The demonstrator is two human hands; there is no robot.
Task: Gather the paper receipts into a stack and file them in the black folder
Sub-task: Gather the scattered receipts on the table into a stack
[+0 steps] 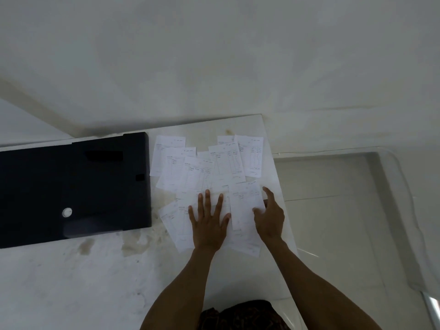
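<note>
Both hands are laid nearest: left hand flat and released on receipts, right hand pinching one receipt, folder leftward.

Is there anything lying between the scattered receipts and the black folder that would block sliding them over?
Nothing visible. The receipts lie right of the black folder, with only bare stained tabletop between them. Both hands already rest on the nearest sheets.

You see white printed receipts fanned out, overlapping, just right of the flat, closed black folder.
</note>
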